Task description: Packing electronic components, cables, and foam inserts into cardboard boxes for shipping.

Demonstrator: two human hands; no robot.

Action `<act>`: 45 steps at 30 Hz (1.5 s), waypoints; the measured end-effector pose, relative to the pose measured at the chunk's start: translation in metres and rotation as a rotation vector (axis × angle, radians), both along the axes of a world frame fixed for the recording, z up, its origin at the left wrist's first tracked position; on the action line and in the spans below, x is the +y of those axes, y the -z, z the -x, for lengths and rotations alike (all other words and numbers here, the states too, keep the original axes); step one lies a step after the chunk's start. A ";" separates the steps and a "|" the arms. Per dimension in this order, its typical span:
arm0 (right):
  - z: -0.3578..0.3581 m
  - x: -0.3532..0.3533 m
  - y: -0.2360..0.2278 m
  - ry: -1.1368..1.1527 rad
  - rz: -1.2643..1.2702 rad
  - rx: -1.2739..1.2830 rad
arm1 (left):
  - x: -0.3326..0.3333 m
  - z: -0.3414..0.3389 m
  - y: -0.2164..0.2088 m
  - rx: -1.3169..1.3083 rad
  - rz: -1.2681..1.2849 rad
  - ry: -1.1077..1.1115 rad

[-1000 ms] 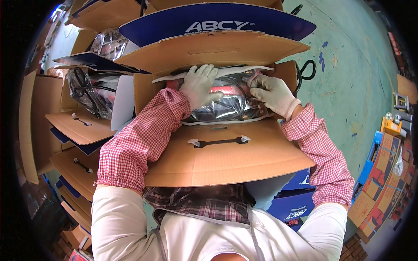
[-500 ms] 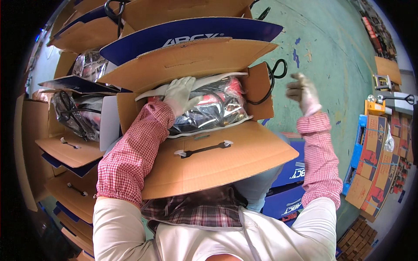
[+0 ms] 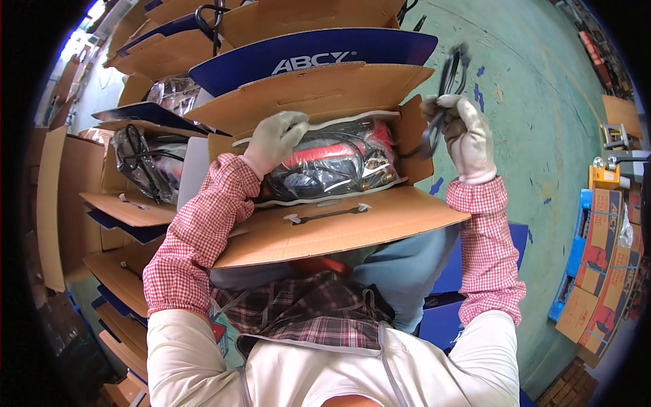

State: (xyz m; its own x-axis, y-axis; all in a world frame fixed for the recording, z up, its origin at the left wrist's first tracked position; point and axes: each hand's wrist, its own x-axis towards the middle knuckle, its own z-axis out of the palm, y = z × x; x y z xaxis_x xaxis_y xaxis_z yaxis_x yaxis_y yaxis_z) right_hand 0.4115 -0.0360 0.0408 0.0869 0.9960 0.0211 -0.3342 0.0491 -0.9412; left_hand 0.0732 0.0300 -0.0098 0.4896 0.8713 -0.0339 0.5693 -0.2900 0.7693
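Note:
My right hand (image 3: 469, 139), in a white glove, is closed around a looped black cable (image 3: 450, 78) and holds it up beside the right end flap of the open carton (image 3: 332, 237). The cable's upper loop is blurred by motion. My left hand (image 3: 274, 141), also gloved, hovers over the left end of the carton's contents, fingers loosely bent and apart, with nothing visible in them. Inside the carton lies a red and black machine (image 3: 339, 159) wrapped in clear plastic, with white foam sheet along its edges. A black handle (image 3: 325, 216) is fixed to the near flap.
More open cartons stand to the left, one with a plastic-wrapped black cable (image 3: 139, 159) on top. Behind are further cartons (image 3: 312, 20) with cables hanging out. Blue boxes (image 3: 441, 319) stand near my right leg. Far right, printed cartons (image 3: 597, 264) lie on a blue pallet (image 3: 569, 264).
My right hand has moved up and left and now grips the black cable, lifted from beside the carton. My left hand has risen off the wrapped machine, its fingers now bent.

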 end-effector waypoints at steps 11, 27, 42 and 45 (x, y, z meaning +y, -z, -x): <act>0.089 -0.013 -0.045 -0.905 0.002 -0.901 | -0.022 -0.058 -0.078 -0.828 0.459 0.190; 0.116 0.045 -0.046 -1.147 0.177 -1.303 | -0.061 0.085 0.001 -0.551 0.723 -0.675; 0.206 0.021 0.083 -1.152 0.114 -1.086 | -0.054 0.105 0.016 0.062 0.634 -0.125; 0.190 0.026 0.078 -1.168 0.227 -0.960 | -0.098 0.101 0.046 0.457 -0.107 0.039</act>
